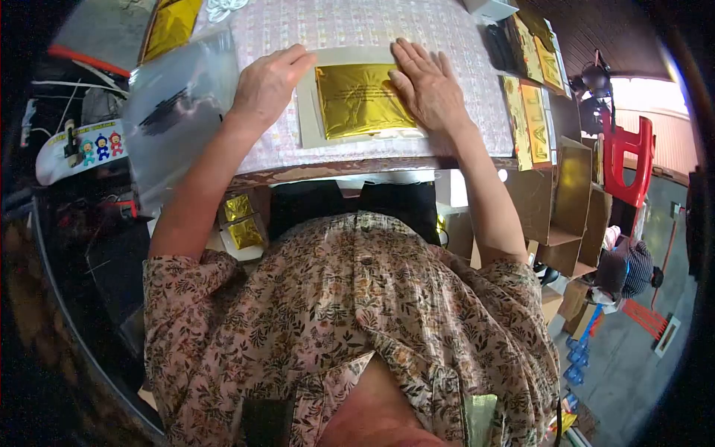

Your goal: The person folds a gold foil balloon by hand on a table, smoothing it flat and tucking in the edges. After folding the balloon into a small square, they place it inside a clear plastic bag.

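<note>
A shiny gold foil packet (361,100) with small printed text lies on a translucent plastic sheet (310,123) on the cloth-covered table (275,153). At the sheet's upper left corner, my left hand (269,83) is closed, its fingers pressed together against the edge. My right hand (432,88) lies flat with fingers stretched out, the thumb side touching the packet's right edge. Left of my left hand, a stack of clear plastic bags (179,104) hangs over the table's edge. Something pale shows under the packet's lower right corner; I cannot make it out.
Printed boxes (532,123) stand along the table's right edge, with open cardboard boxes (570,194) below. More gold packets (242,221) sit under the table at left. A red plastic chair (628,160) and a person (633,268) are farther right. Another gold packet (171,28) lies at upper left.
</note>
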Motion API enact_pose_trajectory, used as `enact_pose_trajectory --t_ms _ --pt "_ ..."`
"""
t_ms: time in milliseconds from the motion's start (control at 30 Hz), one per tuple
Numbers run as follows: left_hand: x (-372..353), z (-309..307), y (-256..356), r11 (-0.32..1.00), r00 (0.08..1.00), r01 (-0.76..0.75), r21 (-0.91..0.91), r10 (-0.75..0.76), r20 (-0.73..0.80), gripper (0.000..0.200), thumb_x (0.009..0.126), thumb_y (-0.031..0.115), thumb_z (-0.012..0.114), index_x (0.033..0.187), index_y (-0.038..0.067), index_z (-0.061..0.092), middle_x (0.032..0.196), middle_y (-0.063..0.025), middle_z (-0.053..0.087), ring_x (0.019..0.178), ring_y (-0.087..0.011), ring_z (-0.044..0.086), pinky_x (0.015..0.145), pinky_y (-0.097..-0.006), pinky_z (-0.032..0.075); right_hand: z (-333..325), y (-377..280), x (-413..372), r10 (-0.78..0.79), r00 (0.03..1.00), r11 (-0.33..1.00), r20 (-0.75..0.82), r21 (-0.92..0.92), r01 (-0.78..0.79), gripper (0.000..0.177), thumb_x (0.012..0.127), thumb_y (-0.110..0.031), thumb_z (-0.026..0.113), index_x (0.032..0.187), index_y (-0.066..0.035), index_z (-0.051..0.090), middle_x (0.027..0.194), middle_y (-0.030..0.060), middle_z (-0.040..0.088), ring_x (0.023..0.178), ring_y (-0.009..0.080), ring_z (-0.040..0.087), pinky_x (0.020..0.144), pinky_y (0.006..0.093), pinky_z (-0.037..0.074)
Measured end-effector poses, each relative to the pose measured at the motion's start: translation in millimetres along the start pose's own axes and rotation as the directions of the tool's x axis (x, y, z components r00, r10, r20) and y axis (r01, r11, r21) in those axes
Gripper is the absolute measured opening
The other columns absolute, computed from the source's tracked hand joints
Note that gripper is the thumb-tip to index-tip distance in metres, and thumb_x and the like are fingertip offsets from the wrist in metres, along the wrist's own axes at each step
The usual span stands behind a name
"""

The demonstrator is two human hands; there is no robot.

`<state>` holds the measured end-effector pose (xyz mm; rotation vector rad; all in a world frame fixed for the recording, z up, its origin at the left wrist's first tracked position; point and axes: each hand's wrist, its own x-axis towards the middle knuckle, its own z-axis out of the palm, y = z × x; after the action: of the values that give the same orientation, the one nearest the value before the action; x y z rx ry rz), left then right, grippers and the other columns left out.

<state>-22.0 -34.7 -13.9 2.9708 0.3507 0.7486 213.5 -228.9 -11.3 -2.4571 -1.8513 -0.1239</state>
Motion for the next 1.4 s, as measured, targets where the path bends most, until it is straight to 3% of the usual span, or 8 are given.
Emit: enact_pose_trajectory --t_ms 400,700,767,800,967,1067,1233,1400 --pt "3.7 -2.4 -41.8 0.965 0.996 0.045 -0.26 -0.024 0.086 0.035 0.09 -0.001 0.056 0.119 0.007 0.072 0.122 -0.012 0.073 0.109 -0.0344 0.07 0.094 -0.0455 0.056 8.5 3.9 -13.6 -0.014 0.993 0.996 -0.118 0.082 0.024 0.059 0.11 -0.046 0.038 0.163 -0.022 0.031 0.168 0.002 0.033 0.156 0.0263 0.027 0.127 0.0511 0.018" --pt "120.2 18.7 -8.0 0.895 0.796 0.357 -0.267 -0.142 0.588 0.06 0.083 0.063 0.074 0.095 0.004 0.078 0.096 -0.0176 0.076 0.087 -0.0335 0.073 0.076 -0.0458 0.056 5.6 13.0 -8.2 -0.042 0.987 0.979 -0.153 0.193 0.071 0.053 0.111 -0.041 0.038 0.16 -0.019 0.039 0.164 0.0062 0.04 0.151 0.0331 0.035 0.126 0.0513 0.018" --pt "122.2 23.8 -9.1 0.886 0.786 0.371 -0.28 -0.138 0.603 0.06 0.08 0.063 0.077 0.093 0.004 0.079 0.094 -0.0164 0.076 0.087 -0.0311 0.073 0.076 -0.0445 0.056 -5.8 19.6 -2.6 0.037 0.996 0.849 -0.077 0.528 0.009 0.05 0.111 -0.037 0.042 0.155 -0.013 0.046 0.158 0.012 0.048 0.145 0.029 0.046 0.123 0.0457 0.027" --pt "122.1 23.9 -8.0 0.877 0.775 0.382 -0.291 -0.132 0.619 0.06 0.078 0.063 0.079 0.092 0.005 0.079 0.092 -0.0151 0.076 0.086 -0.0287 0.074 0.075 -0.0432 0.056 -2.7 15.7 1.1 0.173 0.985 0.471 -0.03 0.88 -0.056 0.05 0.108 -0.031 0.055 0.15 -0.004 0.051 0.147 0.0166 0.058 0.131 0.0209 0.057 0.114 0.0367 0.04" --pt "112.8 6.8 7.0 0.659 0.814 0.468 -0.588 -0.062 0.578 0.041 0.088 0.046 0.08 0.081 0.008 0.07 0.073 0.0003 0.061 0.071 -0.0104 0.055 0.064 -0.0308 0.045 -9.5 24.2 24.5 0.434 0.9 0.272 -0.04 0.958 -0.088 0.049 0.098 -0.025 0.073 0.133 0.007 0.064 0.119 0.0136 0.073 0.103 0.0175 0.068 0.092 0.0279 0.054" --pt "113.4 -9.3 8.0 0.69 0.824 0.446 -0.57 -0.067 0.563 0.039 0.09 0.044 0.079 0.081 0.008 0.069 0.072 0.0028 0.058 0.07 -0.0082 0.051 0.062 -0.0294 0.043 -24.4 26.8 28.1 0.134 0.94 -0.355 0.315 0.901 -0.251 0.026 0.095 -0.013 0.075 0.112 0.007 0.072 0.103 0.0137 0.077 0.091 0.0193 0.073 0.082 0.0309 0.061" --pt "92.8 -51.9 -25.6 0.862 0.809 0.288 -0.418 0.014 0.587 0.036 0.094 0.043 0.074 0.086 0.008 0.072 0.071 0.0046 0.057 0.069 -0.0091 0.053 0.062 -0.0299 0.044 -30.3 40.1 19.3 0.197 0.962 -0.371 0.19 0.923 -0.107 0.021 0.096 -0.011 0.074 0.11 0.004 0.074 0.101 0.0119 0.077 0.088 0.018 0.073 0.08 0.0291 0.06" --pt "51.4 -102.1 -30.2 0.384 0.667 0.715 -0.583 -0.129 0.734 0.026 0.101 0.03 0.069 0.1 0.005 0.073 0.09 0.0015 0.07 0.082 -0.0059 0.064 0.077 -0.0214 0.054 -79.9 19.4 1.7 0.195 0.977 -0.231 0.082 0.972 -0.036 0.019 0.099 -0.011 0.069 0.11 0.004 0.073 0.101 0.0105 0.076 0.088 0.0168 0.071 0.082 0.0296 0.059"
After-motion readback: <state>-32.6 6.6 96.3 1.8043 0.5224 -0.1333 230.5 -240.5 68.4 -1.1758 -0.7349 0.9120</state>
